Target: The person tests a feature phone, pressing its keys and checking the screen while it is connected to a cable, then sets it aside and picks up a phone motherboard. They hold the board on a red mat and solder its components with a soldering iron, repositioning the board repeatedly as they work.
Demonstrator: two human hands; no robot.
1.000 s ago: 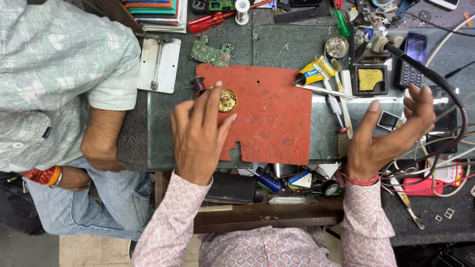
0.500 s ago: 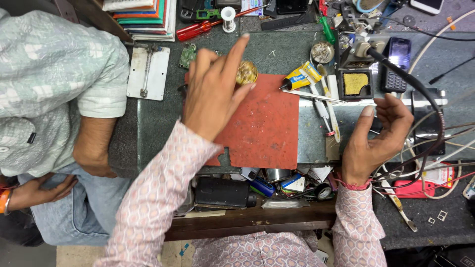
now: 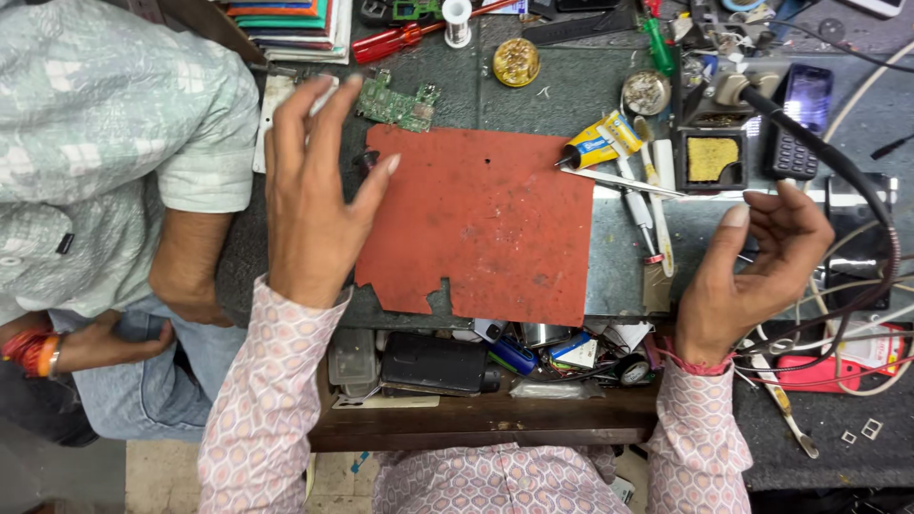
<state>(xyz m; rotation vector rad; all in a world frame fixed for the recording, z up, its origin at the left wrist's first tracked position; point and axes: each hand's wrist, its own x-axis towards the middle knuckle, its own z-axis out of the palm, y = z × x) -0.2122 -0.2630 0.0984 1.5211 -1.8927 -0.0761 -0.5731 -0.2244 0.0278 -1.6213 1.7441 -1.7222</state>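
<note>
head cam – looks straight down | close over workbench (image 3: 533, 86)

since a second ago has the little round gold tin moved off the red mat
Yes. The gold tin now sits on the bench beyond the red mat, no longer on it.

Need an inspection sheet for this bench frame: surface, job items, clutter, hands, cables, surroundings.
Surface: dark worktop with a red mat, bare and notched at its near edge.
Job's things: green circuit board just off the mat's far left corner; round brass tin beyond it.
Clutter: red screwdriver, yellow tube, sponge tray, dark phone.
Hands: left hand open beside the board, nothing in its grip; right hand half curled, empty.
Cables: thick black cable arcs past the right hand.
Surroundings: another person's arm at left.
</note>
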